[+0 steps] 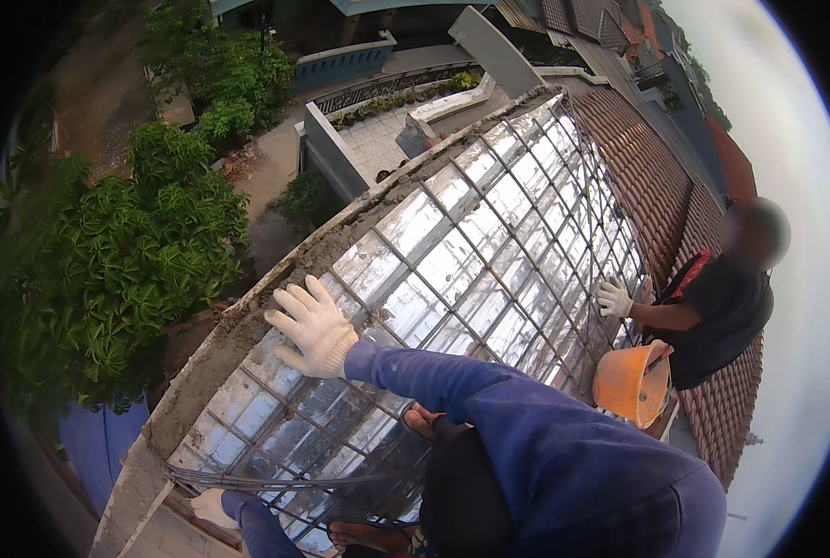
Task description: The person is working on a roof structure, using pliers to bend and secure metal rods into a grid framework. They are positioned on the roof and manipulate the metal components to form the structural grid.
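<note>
My right hand, in a white knit glove, is open with its fingers spread beside the rough wet-looking mortar edge. It is over the shiny metal decking, on which a grid of steel reinforcing bars lies. Further down the same edge, my left hand, also gloved, is close beside a bundle of thin steel rods. Its fingers are mostly hidden, so I cannot tell whether it grips anything. Blue sleeves cover both my arms.
A co-worker in black crouches at the right, one gloved hand on the bars. Between us stands an orange bucket. Beyond the mortar edge the roof drops off toward a leafy tree and a courtyard. Tiled roofing borders the far right.
</note>
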The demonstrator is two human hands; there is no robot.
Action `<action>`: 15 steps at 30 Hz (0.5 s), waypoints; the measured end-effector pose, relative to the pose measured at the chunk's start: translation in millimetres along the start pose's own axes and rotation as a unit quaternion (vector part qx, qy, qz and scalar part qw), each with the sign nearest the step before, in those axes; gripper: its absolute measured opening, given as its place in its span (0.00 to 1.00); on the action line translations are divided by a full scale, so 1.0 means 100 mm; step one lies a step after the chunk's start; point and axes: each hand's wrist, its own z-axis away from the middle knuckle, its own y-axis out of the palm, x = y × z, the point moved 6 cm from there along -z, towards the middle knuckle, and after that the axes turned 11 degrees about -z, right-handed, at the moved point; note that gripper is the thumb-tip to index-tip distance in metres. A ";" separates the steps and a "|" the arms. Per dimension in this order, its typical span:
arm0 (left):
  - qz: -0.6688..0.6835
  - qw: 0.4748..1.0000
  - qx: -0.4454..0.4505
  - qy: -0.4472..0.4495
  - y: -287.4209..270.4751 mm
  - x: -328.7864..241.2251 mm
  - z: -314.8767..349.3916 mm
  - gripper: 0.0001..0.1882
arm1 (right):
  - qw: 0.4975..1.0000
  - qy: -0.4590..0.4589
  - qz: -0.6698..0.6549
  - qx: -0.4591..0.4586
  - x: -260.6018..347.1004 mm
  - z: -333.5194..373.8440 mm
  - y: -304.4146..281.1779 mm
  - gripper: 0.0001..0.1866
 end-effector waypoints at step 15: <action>0.045 0.994 0.056 0.085 0.59 0.37 -0.71 0.27 | 0.998 0.025 -0.042 0.030 -0.08 -0.06 0.09 0.24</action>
